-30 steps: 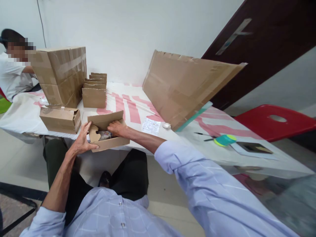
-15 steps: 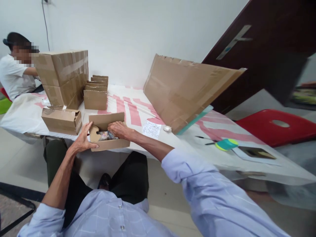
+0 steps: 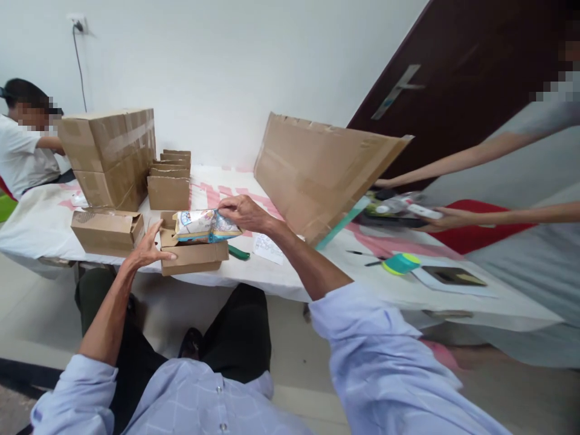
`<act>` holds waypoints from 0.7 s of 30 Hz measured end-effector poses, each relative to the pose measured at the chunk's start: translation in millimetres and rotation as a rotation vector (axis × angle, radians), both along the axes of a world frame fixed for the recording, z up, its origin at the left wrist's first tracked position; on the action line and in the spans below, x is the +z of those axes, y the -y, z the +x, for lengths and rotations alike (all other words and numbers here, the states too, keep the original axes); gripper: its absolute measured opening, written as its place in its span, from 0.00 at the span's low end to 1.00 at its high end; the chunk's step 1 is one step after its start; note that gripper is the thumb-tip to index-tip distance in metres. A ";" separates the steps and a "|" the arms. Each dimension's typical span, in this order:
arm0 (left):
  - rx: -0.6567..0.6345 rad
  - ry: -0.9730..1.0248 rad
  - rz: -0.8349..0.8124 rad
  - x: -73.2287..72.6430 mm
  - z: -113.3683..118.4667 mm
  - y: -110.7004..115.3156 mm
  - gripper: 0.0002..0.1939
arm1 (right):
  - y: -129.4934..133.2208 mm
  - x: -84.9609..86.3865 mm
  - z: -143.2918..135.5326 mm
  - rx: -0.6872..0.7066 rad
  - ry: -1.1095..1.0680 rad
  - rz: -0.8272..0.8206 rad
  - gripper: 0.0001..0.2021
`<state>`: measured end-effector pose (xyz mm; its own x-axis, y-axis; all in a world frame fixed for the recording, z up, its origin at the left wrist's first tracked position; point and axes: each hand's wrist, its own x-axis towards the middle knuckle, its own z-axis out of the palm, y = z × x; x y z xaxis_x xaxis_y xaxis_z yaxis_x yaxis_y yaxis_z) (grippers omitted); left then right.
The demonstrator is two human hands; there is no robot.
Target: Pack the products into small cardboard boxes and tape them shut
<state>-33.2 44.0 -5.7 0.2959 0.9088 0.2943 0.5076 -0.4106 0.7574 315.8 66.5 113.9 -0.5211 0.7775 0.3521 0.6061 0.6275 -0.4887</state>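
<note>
while steadying the open cardboard box [image 3: 194, 258] with the left hand [image 3: 147, 248], clasped around its left end, pinching the right end of the printed packet [image 3: 199, 225] between thumb and fingers of the right hand [image 3: 244, 212]! hands apart, both engaged, with the packet between them, over the box's opening near the front edge of the table [image 3: 222, 175]; cannot tell whether resting on the rim or just clear of it. best, by the look of things, to keep that left clasp firm, so as not to let a probably light box skid. worth taking a fuller hold of the packet too, likely soft and apt to sag at the free end. keep it level and clear of the cardboard edges, without forcing or creasing. and mind the green object [image 3: 238, 252], just beside the box on the right!
</note>
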 end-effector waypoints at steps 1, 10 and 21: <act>0.007 -0.008 0.049 5.1 1.4 1.0 0.73 | -0.2 -0.8 2.6 0.007 -0.073 -0.053 0.10; -0.217 0.047 0.245 70.4 41.9 22.6 0.36 | 1.4 -18.4 -4.3 0.126 -0.332 -0.426 0.16; 0.239 0.498 0.108 84.6 39.9 18.6 0.23 | 21.4 -26.6 -23.4 0.288 -0.791 -0.620 0.31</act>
<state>6.7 25.5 78.9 -0.1129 0.8903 0.4411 0.1876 -0.4168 0.8894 292.4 45.1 87.3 -0.5098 0.8216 0.2551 -0.1597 0.2010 -0.9665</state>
